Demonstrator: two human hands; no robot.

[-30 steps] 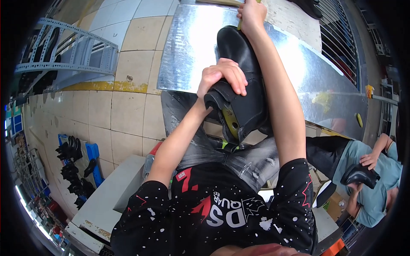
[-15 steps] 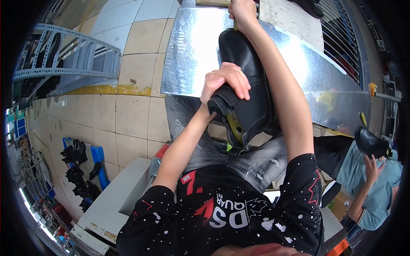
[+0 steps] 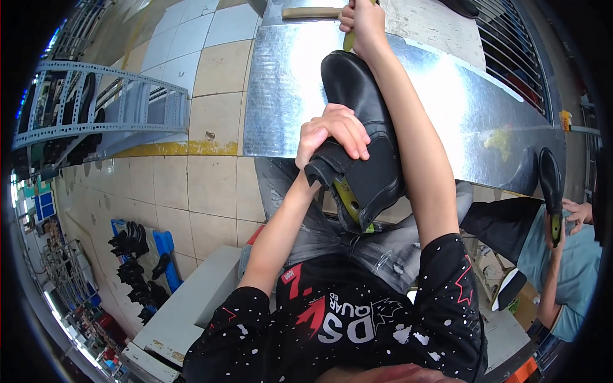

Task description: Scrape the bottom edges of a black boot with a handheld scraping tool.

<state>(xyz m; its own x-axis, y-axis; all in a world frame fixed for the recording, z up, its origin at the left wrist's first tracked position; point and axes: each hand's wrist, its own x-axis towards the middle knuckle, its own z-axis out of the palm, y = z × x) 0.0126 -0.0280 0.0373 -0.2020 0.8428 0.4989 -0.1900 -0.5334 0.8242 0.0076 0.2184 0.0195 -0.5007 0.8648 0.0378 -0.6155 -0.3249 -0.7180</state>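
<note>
Boot: a black ankle boot [image 3: 364, 134] lies on my lap, its toe pointing away from me toward the shiny metal table [image 3: 281, 96].
Left hand: my left hand [image 3: 332, 134] is clenched over the top opening of the boot, fingers wrapped on the collar.
Right hand: my right hand [image 3: 364, 25] is closed around a yellow-green handle [image 3: 349, 39] beyond the toe; what tool it is I cannot tell.
Handling: I judge the leather stiff and smooth, a little slippery, and the boot not light; the collar and the heel give the best hold.
Inside boot: a yellow-green form [image 3: 348, 199] shows inside the opening.
Containers: a blue rack [image 3: 159, 255] on the floor holds more dark shoes.
Nearby: another person [image 3: 562, 255] at my right holds a black shoe [image 3: 550, 185].
</note>
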